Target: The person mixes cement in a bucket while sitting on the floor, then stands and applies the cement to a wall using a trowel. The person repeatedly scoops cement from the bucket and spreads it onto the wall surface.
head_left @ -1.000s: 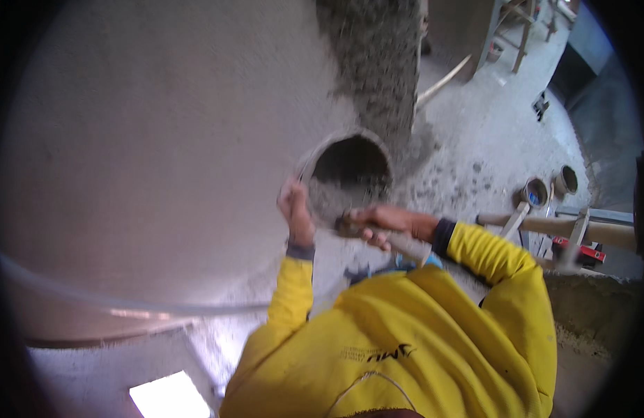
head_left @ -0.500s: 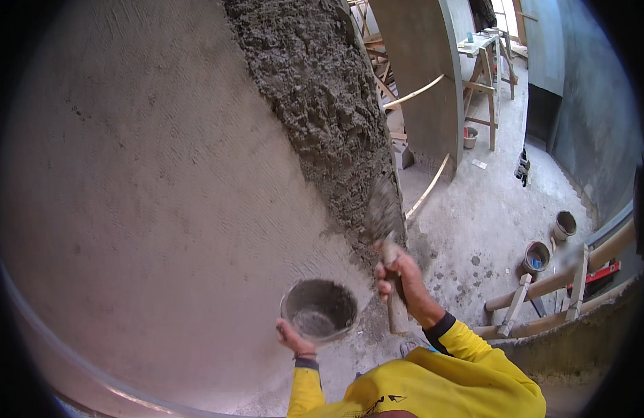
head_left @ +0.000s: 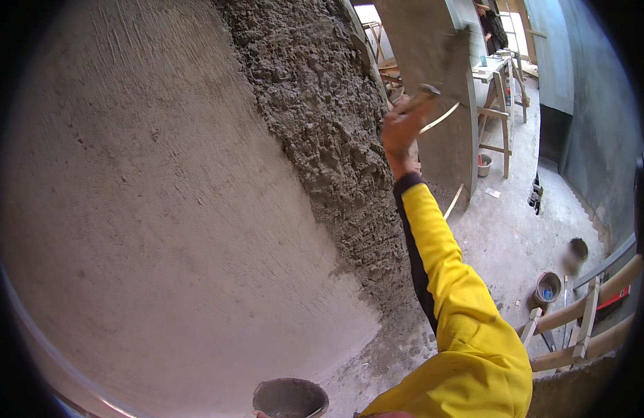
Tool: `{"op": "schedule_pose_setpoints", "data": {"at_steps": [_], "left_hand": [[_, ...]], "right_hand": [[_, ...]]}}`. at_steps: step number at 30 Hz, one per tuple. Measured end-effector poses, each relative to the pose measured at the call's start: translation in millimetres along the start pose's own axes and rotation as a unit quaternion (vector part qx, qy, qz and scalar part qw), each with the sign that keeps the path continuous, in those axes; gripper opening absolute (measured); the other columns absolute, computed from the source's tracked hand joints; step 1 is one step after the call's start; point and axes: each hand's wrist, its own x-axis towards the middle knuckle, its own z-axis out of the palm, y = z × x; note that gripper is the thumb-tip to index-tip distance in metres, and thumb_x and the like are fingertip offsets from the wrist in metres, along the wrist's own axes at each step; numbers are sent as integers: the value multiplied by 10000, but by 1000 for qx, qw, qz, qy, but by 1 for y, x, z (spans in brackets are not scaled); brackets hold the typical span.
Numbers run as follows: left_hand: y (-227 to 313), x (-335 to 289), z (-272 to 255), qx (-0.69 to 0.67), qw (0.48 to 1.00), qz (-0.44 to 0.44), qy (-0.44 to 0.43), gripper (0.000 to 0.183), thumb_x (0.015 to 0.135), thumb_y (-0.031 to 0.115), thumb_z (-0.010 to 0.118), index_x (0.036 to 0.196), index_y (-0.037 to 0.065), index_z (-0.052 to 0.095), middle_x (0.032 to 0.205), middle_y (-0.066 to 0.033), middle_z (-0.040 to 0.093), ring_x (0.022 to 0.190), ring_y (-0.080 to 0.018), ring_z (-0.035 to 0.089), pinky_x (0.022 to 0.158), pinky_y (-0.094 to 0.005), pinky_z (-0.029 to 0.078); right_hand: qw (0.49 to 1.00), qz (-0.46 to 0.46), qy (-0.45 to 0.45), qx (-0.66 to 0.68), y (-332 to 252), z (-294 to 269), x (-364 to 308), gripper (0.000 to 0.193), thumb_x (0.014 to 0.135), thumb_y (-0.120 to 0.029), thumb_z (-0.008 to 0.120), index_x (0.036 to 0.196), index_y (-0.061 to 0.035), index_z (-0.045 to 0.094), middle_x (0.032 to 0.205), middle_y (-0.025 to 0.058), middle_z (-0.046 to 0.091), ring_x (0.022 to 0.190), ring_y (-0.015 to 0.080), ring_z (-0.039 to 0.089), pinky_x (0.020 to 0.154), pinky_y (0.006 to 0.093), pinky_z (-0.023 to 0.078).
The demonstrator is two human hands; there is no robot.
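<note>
My right hand (head_left: 403, 132) is raised beside the wall's right edge, its fingers wrapped round the handle of a trowel (head_left: 428, 90). The trowel's blade is smeared by motion and points up and away. Rough, wet mortar (head_left: 329, 132) covers a tall strip of wall just left of that hand. Smoother plaster (head_left: 162, 223) spreads over the wall further left. At the bottom edge a dark mortar bucket (head_left: 290, 391) is partly cut off. Only a sliver of my left hand (head_left: 261, 414) shows at its rim, closed on the bucket; the rest is out of view.
A bamboo ladder (head_left: 580, 313) lies at the lower right near a bucket with something blue inside (head_left: 546, 289) and another bucket (head_left: 578, 249). Further back are a wooden trestle (head_left: 503, 104), a small bucket (head_left: 484, 165) and a grey pillar (head_left: 440, 90). Bent light strips (head_left: 439, 120) stick out by the wall edge.
My right hand has swung up and away with the trowel, from low by the bucket to high along the wall's edge. The bucket and my left hand now sit lower in view.
</note>
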Motion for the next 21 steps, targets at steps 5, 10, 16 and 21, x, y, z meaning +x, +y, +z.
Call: {"op": "schedule_pose_setpoints", "data": {"at_steps": [5,10,16,21], "left_hand": [[-6,-6,-7,41,999,-3,-14,413,978,405,512,1142,26,512,1082,-90,533,942,-232,529,826,-410,482],[-59,-5,42,45,991,1,-126,383,976,391,525,1077,22,517,1014,-67,521,891,-202,509,789,-382,471],[-43,-29,113,137,949,92,-269,337,966,314,575,790,39,493,764,42,429,723,-87,396,625,-270,350],[-29,-35,170,75,899,110,-417,388,978,287,559,702,111,352,711,85,300,670,-52,290,574,-255,255]], "right_hand": [[863,-29,-499,76,32,-109,-184,613,889,-89,520,1440,29,278,965,272,612,778,412,623,704,493,507],[576,226,-785,-12,-75,-392,-279,569,912,-237,541,1419,-96,325,949,279,630,837,456,631,738,525,509],[405,4,-910,-92,-81,-390,-295,477,937,-311,490,1350,-83,419,829,166,684,725,402,666,621,503,531],[408,9,-907,-100,-66,-378,-325,464,917,-232,485,1338,-49,422,807,150,688,711,384,673,611,485,536]]}}
